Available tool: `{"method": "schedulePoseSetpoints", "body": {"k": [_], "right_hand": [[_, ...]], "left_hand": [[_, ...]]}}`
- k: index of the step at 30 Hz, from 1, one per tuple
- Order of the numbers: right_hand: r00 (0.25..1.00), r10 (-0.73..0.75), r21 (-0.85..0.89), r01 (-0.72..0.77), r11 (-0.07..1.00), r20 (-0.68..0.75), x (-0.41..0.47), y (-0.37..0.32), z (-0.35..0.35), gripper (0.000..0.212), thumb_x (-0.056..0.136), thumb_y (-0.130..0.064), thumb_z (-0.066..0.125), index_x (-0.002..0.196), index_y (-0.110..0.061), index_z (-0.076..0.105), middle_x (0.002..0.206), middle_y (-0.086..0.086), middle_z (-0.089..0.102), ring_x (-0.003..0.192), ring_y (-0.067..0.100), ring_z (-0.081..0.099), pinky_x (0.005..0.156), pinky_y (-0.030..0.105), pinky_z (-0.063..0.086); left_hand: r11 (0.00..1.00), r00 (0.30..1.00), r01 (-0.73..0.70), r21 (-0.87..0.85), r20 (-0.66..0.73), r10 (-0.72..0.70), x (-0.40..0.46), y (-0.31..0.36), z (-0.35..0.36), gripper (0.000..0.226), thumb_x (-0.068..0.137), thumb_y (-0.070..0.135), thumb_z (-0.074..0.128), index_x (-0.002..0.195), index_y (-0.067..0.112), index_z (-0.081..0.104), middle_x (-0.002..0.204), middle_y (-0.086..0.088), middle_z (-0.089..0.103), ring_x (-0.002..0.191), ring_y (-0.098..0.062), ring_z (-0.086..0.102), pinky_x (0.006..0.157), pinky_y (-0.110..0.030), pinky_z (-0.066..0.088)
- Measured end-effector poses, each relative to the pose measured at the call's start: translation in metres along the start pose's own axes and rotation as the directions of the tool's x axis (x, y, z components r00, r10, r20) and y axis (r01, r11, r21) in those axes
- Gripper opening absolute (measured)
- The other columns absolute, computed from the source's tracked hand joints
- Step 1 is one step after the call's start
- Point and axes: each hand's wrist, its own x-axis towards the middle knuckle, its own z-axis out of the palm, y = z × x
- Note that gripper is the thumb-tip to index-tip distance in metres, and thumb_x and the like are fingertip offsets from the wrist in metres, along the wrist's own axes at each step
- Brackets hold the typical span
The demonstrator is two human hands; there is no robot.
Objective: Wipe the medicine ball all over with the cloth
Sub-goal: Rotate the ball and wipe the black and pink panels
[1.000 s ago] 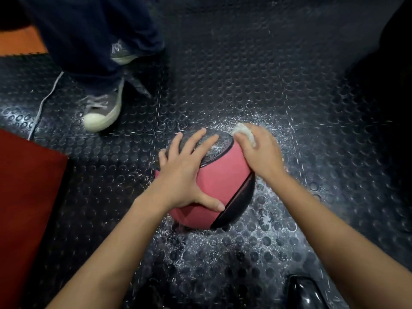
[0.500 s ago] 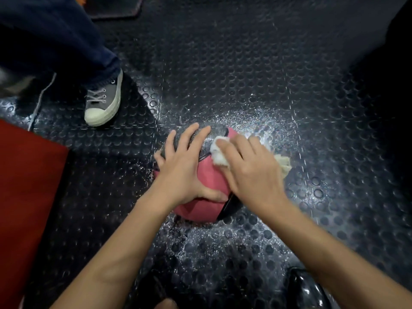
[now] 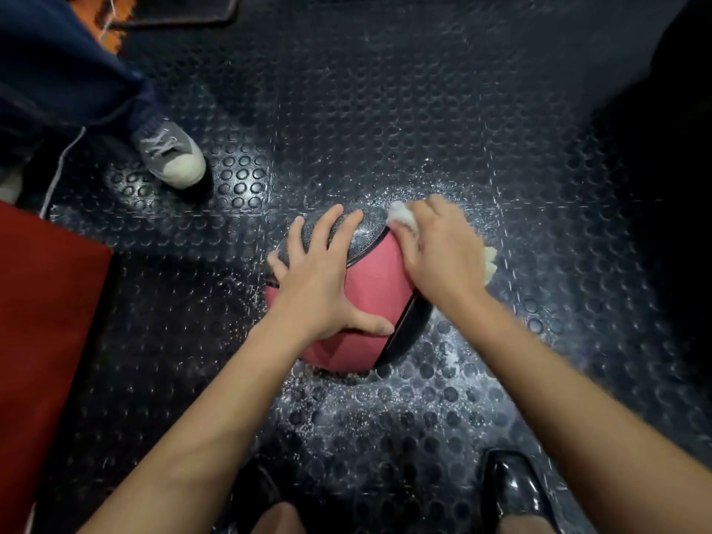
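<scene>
A pink medicine ball (image 3: pixel 371 287) with black textured panels sits on the studded black rubber floor. My left hand (image 3: pixel 321 279) lies spread over its upper left side, fingers straight, thumb stretched across the pink panel. My right hand (image 3: pixel 441 252) presses a white cloth (image 3: pixel 400 217) against the ball's upper right side. The cloth pokes out past my fingertips at the top and also below the hand's outer edge, at the right. Most of the cloth is hidden under my palm.
Another person's grey sneaker (image 3: pixel 173 156) and dark blue trouser leg (image 3: pixel 57 71) stand at the upper left. A red mat (image 3: pixel 42 321) lies along the left edge. White speckles cover the floor (image 3: pixel 385 418) around the ball. My black shoes (image 3: pixel 512 491) show at the bottom.
My right hand swept with the cloth from the ball's far right side onto its top middle, then back to the upper right. My left hand stayed put. The other person's foot shifted.
</scene>
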Motion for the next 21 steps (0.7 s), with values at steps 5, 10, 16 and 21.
{"method": "schedulePoseSetpoints", "body": {"k": [5, 10, 16, 21], "right_hand": [[0.933, -0.355, -0.055, 0.352, 0.934, -0.055, -0.032, -0.014, -0.003, 0.034, 0.087, -0.033, 0.048, 0.103, -0.009, 0.066, 0.092, 0.007, 0.059, 0.076, 0.023, 0.053, 0.056, 0.029, 0.037], [0.993, 0.082, 0.089, -0.089, 0.992, 0.087, 0.017, 0.018, 0.011, 0.032, 0.099, -0.042, 0.040, 0.107, -0.016, 0.058, 0.097, -0.003, 0.049, 0.096, 0.020, 0.052, 0.065, 0.028, 0.029], [0.932, -0.347, -0.020, 0.347, 0.938, -0.100, -0.044, -0.006, 0.003, 0.035, 0.090, -0.034, 0.049, 0.113, -0.011, 0.064, 0.093, 0.008, 0.058, 0.076, 0.024, 0.050, 0.058, 0.032, 0.038], [0.929, -0.332, 0.040, 0.342, 0.939, -0.163, -0.036, -0.001, 0.010, 0.036, 0.094, -0.039, 0.046, 0.114, -0.016, 0.064, 0.094, 0.006, 0.059, 0.078, 0.022, 0.050, 0.060, 0.029, 0.035]], "left_hand": [[0.999, 0.999, 0.033, -0.039, -0.010, -0.033, 0.001, 0.000, -0.001, 0.144, 0.042, 0.059, 0.089, 0.153, 0.039, 0.000, 0.158, 0.022, -0.011, 0.147, -0.026, -0.014, 0.111, -0.072, 0.007], [0.999, 0.999, 0.033, 0.004, 0.002, -0.033, -0.001, 0.006, 0.003, 0.145, 0.043, 0.063, 0.087, 0.153, 0.038, -0.004, 0.158, 0.021, -0.014, 0.147, -0.029, -0.016, 0.110, -0.073, 0.004], [0.996, 0.998, 0.067, -0.056, 0.001, -0.067, 0.009, -0.002, -0.008, 0.143, 0.041, 0.054, 0.091, 0.153, 0.042, 0.002, 0.158, 0.023, -0.009, 0.148, -0.025, -0.010, 0.111, -0.070, 0.011], [0.997, 0.999, 0.027, -0.068, -0.017, -0.028, -0.004, -0.006, -0.002, 0.144, 0.039, 0.058, 0.090, 0.152, 0.043, 0.002, 0.157, 0.026, -0.012, 0.147, -0.023, -0.014, 0.111, -0.071, 0.007]]}}
